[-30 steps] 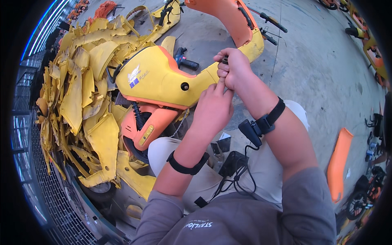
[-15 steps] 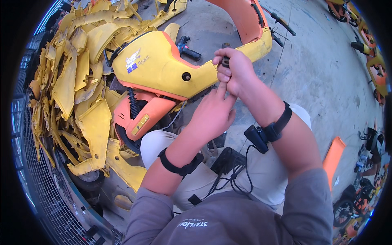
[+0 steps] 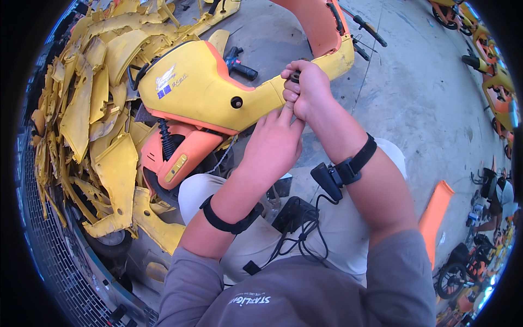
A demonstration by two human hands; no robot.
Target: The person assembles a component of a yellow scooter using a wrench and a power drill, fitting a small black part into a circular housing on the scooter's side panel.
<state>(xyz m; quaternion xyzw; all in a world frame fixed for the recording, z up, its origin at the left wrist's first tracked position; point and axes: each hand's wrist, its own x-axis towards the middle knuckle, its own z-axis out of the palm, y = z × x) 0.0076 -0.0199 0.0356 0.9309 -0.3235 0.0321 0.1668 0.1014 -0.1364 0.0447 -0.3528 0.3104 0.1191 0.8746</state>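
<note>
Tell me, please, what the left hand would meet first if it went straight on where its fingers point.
The left hand would probably meet the right hand first: its extended finger ends at that hand in the picture, though depth is unclear.

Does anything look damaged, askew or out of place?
Yes. The yellow-and-orange scooter appears to lie on its side rather than stand upright. To its left, loose yellow body panels are heaped in a jumble, some looking bent or ragged. A detached orange panel lies alone at right.

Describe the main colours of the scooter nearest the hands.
Yellow and orange; the scooter shows best in the head view.
</note>
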